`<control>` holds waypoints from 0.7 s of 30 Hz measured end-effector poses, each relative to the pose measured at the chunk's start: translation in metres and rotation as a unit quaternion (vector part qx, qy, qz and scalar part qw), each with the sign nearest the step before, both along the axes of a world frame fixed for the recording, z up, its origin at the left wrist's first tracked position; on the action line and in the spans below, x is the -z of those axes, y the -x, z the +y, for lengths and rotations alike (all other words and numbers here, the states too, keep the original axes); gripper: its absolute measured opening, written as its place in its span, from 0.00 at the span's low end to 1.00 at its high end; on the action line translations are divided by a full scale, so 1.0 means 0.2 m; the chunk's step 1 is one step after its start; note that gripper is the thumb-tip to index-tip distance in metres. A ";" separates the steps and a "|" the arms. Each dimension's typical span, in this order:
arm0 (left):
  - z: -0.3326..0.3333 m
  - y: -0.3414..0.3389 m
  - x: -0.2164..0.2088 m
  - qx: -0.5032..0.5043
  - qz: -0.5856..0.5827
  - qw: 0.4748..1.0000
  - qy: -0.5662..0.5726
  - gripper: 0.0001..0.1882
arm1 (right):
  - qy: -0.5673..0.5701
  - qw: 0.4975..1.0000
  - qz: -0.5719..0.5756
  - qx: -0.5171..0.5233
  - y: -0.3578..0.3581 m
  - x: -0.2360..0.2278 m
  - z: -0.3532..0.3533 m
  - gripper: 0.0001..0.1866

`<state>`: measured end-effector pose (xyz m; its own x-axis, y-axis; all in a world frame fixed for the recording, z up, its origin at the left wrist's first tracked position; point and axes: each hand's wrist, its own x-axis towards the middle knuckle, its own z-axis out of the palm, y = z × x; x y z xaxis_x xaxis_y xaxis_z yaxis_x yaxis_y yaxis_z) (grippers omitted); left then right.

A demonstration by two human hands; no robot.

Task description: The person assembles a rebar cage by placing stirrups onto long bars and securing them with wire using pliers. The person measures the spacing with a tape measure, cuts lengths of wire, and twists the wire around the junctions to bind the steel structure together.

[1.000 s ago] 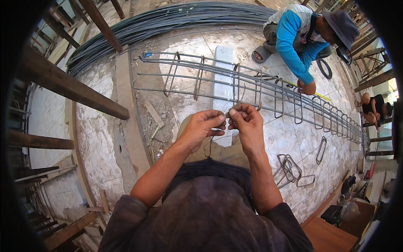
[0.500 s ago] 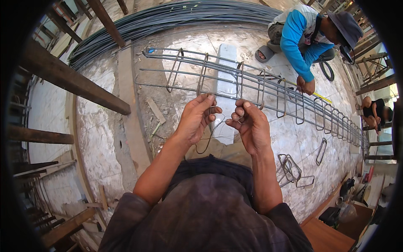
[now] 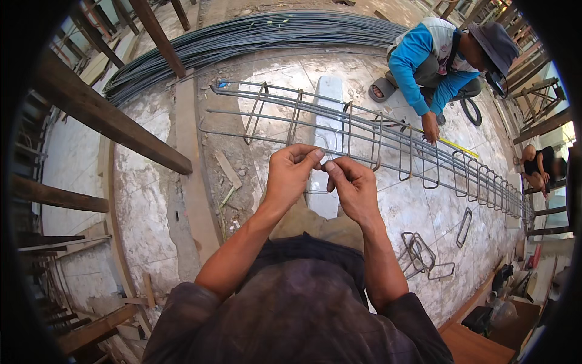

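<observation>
Both my hands are pinched on thin tie wire (image 3: 317, 192), close together in front of the near side of a rebar cage (image 3: 377, 153). Thumb and fingertips of my left hand (image 3: 293, 170) grip the wire on one side. My right hand (image 3: 354, 187) pinches it just to the right, its fingertips almost meeting the left ones. Part of the wire shows below the fingers, and the rest is hidden by them. The cage has long bars inside rectangular stirrups and lies across a pale block (image 3: 328, 91). I cannot tell whether the wire touches the cage.
Across the cage a co-worker in blue sleeves (image 3: 407, 60) squats by a yellow tape measure (image 3: 458, 145). Loose stirrups (image 3: 418, 252) lie on the floor at right. Long bundled bars (image 3: 242, 37) run along the back. Wooden posts (image 3: 112, 115) slant in at left. Another person (image 3: 538, 167) sits far right.
My hands have drawn together, and the looser wire loops that hung between and below them show less. The co-worker's hand has shifted along the cage by the tape, and the view has tilted slightly.
</observation>
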<state>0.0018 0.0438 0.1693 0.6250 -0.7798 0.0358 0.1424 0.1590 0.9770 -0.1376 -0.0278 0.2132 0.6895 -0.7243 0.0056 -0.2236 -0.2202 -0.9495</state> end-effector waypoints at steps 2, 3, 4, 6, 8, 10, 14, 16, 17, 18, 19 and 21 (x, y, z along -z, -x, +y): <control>0.03 -0.06 0.02 0.000 0.099 0.993 -0.064 0.13 | -0.036 0.982 -0.178 -0.059 0.04 -0.01 0.01 0.15; 0.05 -0.11 0.08 -0.006 0.098 0.993 -0.065 0.13 | -0.086 0.968 -0.223 -0.070 0.05 -0.03 0.03 0.15; 0.06 -0.17 0.16 0.008 0.218 0.976 -0.026 0.16 | -0.086 0.968 -0.225 -0.072 0.04 -0.04 0.02 0.15; 0.05 -0.18 0.19 0.022 0.338 0.941 0.010 0.19 | -0.307 0.910 -0.266 0.085 0.03 -0.01 0.01 0.15; -0.01 -0.13 0.09 0.021 0.405 0.910 0.081 0.27 | -0.320 0.907 -0.253 0.107 0.04 0.06 -0.05 0.14; 0.02 -0.07 -0.03 0.024 0.331 0.942 0.043 0.31 | -0.369 0.882 -0.243 0.165 0.03 0.08 -0.08 0.15; 0.14 -0.01 -0.04 0.100 0.190 0.975 -0.049 0.30 | -0.392 0.867 -0.261 0.164 0.03 0.08 -0.14 0.16; 0.19 -0.02 0.00 0.130 0.184 0.972 -0.063 0.26 | -0.396 0.857 -0.285 0.167 0.04 0.08 -0.17 0.17; 0.20 -0.02 0.02 0.159 0.177 0.968 -0.077 0.22 | -0.401 0.855 -0.285 0.163 0.04 0.09 -0.19 0.18; 0.21 -0.01 0.04 0.160 0.178 0.968 -0.077 0.22 | -0.401 0.855 -0.285 0.164 0.04 0.10 -0.19 0.18; 0.21 -0.01 0.02 0.144 0.188 0.969 -0.073 0.19 | -0.403 0.853 -0.284 0.171 0.03 0.10 -0.20 0.18; 0.22 0.00 0.00 0.128 0.200 0.969 -0.068 0.17 | -0.405 0.851 -0.281 0.179 0.01 0.10 -0.19 0.19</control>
<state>0.0018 0.0873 0.1684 0.3536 -0.8912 -0.2841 0.5315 -0.0585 0.8450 -0.1395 -0.0653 0.1936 0.4778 -0.8101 -0.3397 0.4011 0.5452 -0.7361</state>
